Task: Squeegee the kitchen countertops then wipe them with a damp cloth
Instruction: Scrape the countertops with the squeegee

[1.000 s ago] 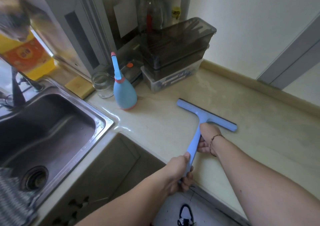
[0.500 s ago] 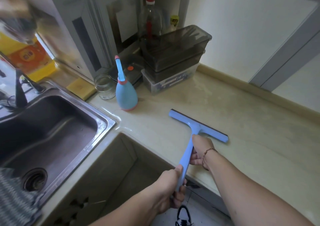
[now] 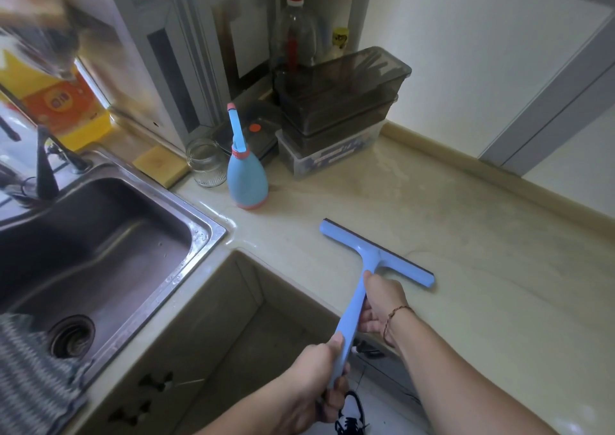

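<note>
Squeegee [image 3: 376,255]: blade flat on the bench [image 3: 466,234], near its front edge; handle runs back past that edge.
Right hand [image 3: 382,301]: fingers wrapped round the upper handle, just below the blade.
Left hand [image 3: 316,384]: gripping the handle's lower end (off the bench).
Blue bottle [image 3: 247,176]: upright beside the sink [image 3: 109,234].

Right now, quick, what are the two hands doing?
Left hand: closed around the squeegee handle's lower end.
Right hand: closed around the handle higher up, near the blade.
</note>
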A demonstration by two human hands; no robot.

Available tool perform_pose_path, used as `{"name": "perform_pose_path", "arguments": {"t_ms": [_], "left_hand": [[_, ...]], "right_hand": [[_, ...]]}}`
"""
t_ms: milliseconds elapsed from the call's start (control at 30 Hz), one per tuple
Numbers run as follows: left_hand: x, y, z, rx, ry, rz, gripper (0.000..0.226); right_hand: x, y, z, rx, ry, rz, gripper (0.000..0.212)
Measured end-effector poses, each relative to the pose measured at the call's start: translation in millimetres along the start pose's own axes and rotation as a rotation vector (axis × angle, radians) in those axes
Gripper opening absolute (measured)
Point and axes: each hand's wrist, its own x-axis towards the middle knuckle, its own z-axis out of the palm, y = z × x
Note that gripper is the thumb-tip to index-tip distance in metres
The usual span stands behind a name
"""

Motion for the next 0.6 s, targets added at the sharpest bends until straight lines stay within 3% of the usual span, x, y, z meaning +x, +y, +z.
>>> {"name": "perform_pose_path", "arguments": {"t_ms": [167, 267, 600], "left_hand": [[4, -20, -9, 0.083, 0.063, -0.049, 0.052], [-5, -20, -8, -0.009, 0.037, -0.072, 0.051], [-10, -19, -1, 0.014, 0.077, 0.071, 0.052]], "right_hand": [[-11, 20, 9, -0.034, -0.016, 0.043, 0.037], [-10, 19, 7, -0.024, -0.012, 0.017, 0.038], [-15, 20, 3, -0.015, -0.011, -0.044, 0.04]]}}
